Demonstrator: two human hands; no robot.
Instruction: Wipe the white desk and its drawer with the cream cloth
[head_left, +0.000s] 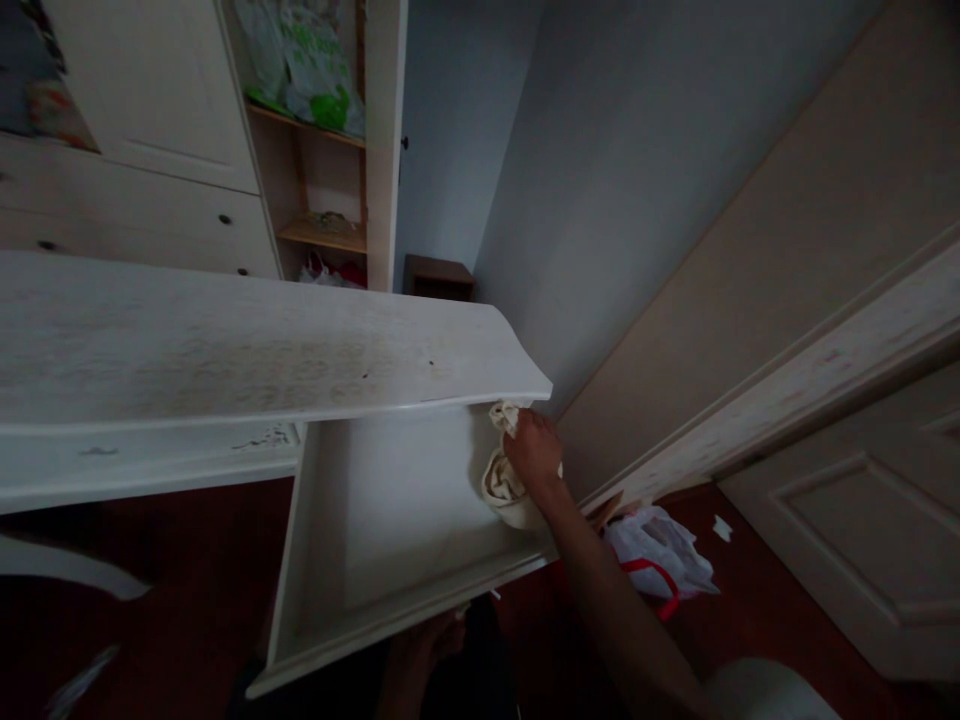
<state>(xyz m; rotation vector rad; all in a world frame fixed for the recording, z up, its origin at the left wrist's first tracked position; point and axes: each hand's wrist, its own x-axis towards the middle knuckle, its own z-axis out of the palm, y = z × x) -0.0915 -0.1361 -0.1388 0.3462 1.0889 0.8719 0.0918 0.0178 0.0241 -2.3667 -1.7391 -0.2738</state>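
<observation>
A cream cloth (504, 480) is bunched in my right hand (534, 448), whose fingers are closed round it. Part of the cloth hangs in folds at the right side of a pulled-out white drawer (397, 500). The drawer's inside looks bare apart from the cloth. In shadow below the drawer's front edge, my left hand (439, 638) has its fingers curled close to the front panel. What those fingers hold, if anything, is hidden. Above the drawer lies the white tabletop (300, 345), with brownish marks and two small dark spots.
A white cabinet (165, 90) with drawers and open shelves stands behind; plastic bags (319, 65) fill its upper shelf. On the red floor at right lies a white plastic bag (660, 548) with a red strap, near a panelled door (862, 520). A wall runs along the right.
</observation>
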